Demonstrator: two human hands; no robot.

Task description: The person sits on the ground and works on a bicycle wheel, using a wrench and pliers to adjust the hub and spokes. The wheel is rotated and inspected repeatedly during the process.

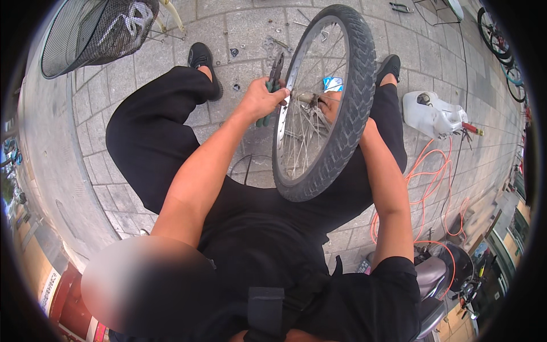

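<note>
A bicycle wheel with a knobby black tyre and silver rim stands tilted between my knees. Closed around a pair of pliers with dark green handles is my left hand, just left of the rim; its thumb is at the rim's edge. The plier jaws point away from me. My right hand reaches behind the tyre, its fingers curled at the end of the hub. Spokes and tyre partly cover those fingers.
Small metal parts and a wrench lie scattered on the paving beyond. A black mesh basket stands at the far left. On the right are a cut white plastic jug and a coiled orange hose. Parked bicycles line the far right.
</note>
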